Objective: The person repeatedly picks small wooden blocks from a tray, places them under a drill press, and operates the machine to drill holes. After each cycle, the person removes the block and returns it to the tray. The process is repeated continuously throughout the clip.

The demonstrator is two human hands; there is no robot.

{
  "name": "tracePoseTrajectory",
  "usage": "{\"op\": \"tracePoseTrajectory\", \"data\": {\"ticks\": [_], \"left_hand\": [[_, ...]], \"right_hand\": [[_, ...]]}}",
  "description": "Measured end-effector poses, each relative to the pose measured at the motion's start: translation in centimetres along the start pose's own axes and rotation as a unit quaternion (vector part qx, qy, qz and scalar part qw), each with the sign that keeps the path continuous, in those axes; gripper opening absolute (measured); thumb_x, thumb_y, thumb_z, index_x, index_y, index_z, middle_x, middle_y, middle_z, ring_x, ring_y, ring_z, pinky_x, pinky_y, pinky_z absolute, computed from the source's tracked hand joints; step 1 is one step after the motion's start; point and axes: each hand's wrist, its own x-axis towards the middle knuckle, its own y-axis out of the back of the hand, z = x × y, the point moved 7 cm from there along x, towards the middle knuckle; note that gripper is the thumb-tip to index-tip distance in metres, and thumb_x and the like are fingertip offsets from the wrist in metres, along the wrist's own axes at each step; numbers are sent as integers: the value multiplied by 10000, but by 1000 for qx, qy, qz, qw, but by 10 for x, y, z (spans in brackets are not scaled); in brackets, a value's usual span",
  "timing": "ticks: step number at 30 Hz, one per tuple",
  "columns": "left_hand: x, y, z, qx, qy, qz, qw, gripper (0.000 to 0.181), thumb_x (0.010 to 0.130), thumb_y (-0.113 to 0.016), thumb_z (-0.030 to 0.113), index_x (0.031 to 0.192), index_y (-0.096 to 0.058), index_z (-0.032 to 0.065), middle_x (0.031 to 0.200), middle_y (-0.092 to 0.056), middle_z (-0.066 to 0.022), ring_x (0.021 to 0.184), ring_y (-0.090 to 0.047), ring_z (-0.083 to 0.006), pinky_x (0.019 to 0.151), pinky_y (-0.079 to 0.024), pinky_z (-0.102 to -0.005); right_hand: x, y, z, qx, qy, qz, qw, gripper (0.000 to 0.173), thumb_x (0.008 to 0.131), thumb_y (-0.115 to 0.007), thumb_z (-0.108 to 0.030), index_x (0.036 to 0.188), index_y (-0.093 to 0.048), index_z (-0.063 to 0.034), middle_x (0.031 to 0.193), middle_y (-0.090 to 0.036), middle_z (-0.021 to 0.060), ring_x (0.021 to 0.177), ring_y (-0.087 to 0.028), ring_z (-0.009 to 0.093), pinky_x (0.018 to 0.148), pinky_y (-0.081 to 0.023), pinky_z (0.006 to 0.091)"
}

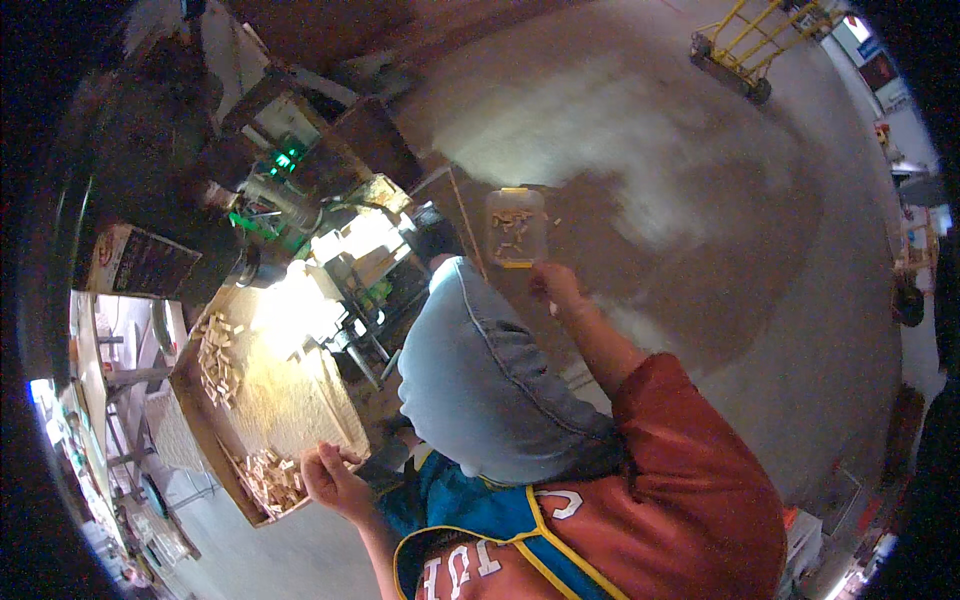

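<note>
My left hand (334,478) is at the near corner of a shallow wooden tray (201,424), fingers bent with the tips close together. Whether it holds a small piece is unclear. Beside it in the tray lies a pile of small wooden pieces (268,480); another pile (217,364) lies along the far left side. My right hand (553,285) is curled at the near edge of a clear plastic container (516,244) with yellow clips, which holds several small wooden pieces. Its fingers are too blurred to tell their grip. A brightly lit machine (352,262) stands between the hands.
Grey cloth headwear (502,375) covers part of the lower middle view. A dark box (150,262) stands left of the machine. A yellow hand truck (742,52) is on the floor at the upper right. Shelving or benches line the far left, with objects along the right wall.
</note>
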Motion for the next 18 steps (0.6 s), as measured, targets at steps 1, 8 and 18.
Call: {"op": "tracePoseTrajectory", "data": {"ticks": [1, 8, 18], "left_hand": [[-1, -3, -1, -4, 9, -13, 1000, 345, 1023, -531, 126, 694, -447, 65, 611, -480, -12, 555, -455, -87, 531, -349, -240], [-3, -1, 2, -3, 13, -28, 1000, 300, 1015, -524, 106, 727, -514, 23, 654, -490, -34, 550, -484, -102, 507, -378, -255], [-10, 10, -10, -114, 92, 20, 989, 98, 1005, -546, 30, 1018, -622, -29, 806, -590, -36, 624, -570, -73, 543, -462, -208]], "right_hand": [[-15, -2, 12, -9, -4, -45, 999, 203, 929, -633, -257, 907, -634, -55, 725, -599, 62, 643, -586, 196, 558, -491, 358], [-105, -9, -2, -169, 8, -119, 978, 189, 963, -615, -246, 965, -645, -60, 758, -602, 47, 661, -574, 165, 594, -481, 320], [-171, -112, -339, 125, 297, -142, 936, 170, 966, -639, -199, 1052, -667, -55, 772, -606, 11, 658, -545, 114, 606, -465, 277]]}}
